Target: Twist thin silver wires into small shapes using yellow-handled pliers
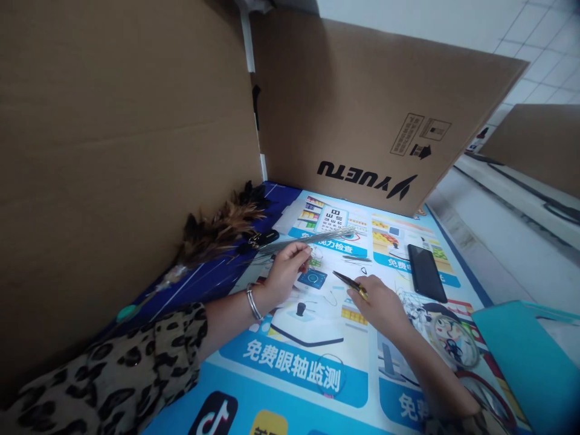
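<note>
My left hand [285,272] is closed in a pinch at its fingertips, resting on a printed blue and white poster [294,368] that covers the table; what it pinches is too small to name. A clear ruler-like strip [312,237] lies just above its fingers. My right hand [378,302] is closed around gold-coloured pointed pliers [348,282], whose tip points left toward my left hand. A small dark loop [364,269] lies on the poster between the hands.
Tall cardboard walls [362,103] stand at the left and back. A feather duster [217,232] lies along the left wall. A black phone [426,272] lies to the right, with coiled clear wire [453,341] and a teal box [530,356] nearer.
</note>
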A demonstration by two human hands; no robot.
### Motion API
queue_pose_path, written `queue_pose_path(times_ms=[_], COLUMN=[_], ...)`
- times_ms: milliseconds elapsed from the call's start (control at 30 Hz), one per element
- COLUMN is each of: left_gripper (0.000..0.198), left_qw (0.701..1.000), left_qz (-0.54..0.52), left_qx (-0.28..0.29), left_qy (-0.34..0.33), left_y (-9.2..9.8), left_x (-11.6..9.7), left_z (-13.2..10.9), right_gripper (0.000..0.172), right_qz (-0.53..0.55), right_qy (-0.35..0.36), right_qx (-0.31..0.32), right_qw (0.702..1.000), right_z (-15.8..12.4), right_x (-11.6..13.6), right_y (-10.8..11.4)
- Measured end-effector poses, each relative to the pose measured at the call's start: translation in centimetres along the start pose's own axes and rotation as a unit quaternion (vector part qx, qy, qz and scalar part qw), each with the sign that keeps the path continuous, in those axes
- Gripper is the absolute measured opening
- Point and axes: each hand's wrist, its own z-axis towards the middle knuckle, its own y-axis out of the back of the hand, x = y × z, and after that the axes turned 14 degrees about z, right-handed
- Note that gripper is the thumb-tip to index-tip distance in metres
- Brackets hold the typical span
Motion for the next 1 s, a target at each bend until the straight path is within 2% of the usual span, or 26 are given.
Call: queue_pose_path(times_ms=[233, 367, 533, 700, 1000], left_gripper=[0.018, 0.018, 0.017, 0.017, 0.017], left_qw=[0.998, 0.994, 0.992, 0.989, 0.989], left_qz=[-0.049, -0.074, -0.084, -0.084, -0.080], left_qx=[0.025, 0.066, 0.084, 0.108, 0.114], left_qy=[0.029, 0.037, 0.049, 0.050, 0.055], left_y=[-0.1, -0.2, -0.2, -0.3, -0.3], left_x=[-0.3, -0.6, -0.6, -0.6, -0.7], left_z=[-0.2, -0.5, -0.7, -0.8, -0.8], right_gripper=[0.025, 0.025, 0.027, 0.026, 0.024], right_qz=[-0.036, -0.051, -0.052, -0.043, -0.037], right_qy=[0.012, 0.030, 0.047, 0.063, 0.082], right_qx=[0.052, 0.011, -0.020, -0.023, -0.031], right_qw=[0.998, 0.998, 0.997, 0.997, 0.995], right_z=[-0.1, -0.2, -0.3, -0.3, -0.3], right_x=[0.5, 1.1, 1.2, 1.1, 1.1], right_y=[0.5, 0.0, -0.6, -0.8, -0.9])
